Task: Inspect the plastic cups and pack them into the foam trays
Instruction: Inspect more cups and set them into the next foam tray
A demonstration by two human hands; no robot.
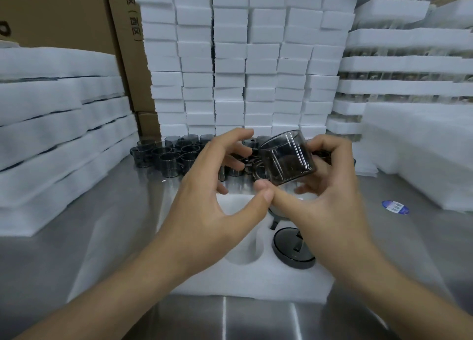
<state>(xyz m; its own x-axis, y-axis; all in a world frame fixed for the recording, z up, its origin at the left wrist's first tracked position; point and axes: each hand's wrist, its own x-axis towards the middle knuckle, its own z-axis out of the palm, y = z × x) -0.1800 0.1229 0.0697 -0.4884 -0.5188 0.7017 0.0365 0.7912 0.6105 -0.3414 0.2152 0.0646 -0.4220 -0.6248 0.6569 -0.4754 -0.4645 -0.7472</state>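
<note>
My right hand (330, 186) holds a smoky transparent plastic cup (286, 158), tilted, above a white foam tray (245, 275) on the steel table. My left hand (217, 186) hovers beside the cup with relaxed curved fingers, its thumb tip touching my right thumb, and grips nothing. One dark cup (294, 250) sits upside down in the tray's near right pocket. The pocket to its left (243, 247) holds nothing. Behind my hands stands a cluster of several more smoky cups (174, 155).
Piles of foam sheets (56, 124) lie at the left. A wall of stacked white foam blocks (243, 58) rises at the back, with cardboard boxes (76, 14) at the back left. Packed foam trays (409, 66) stack at the right. A blue sticker (395, 207) lies on the table.
</note>
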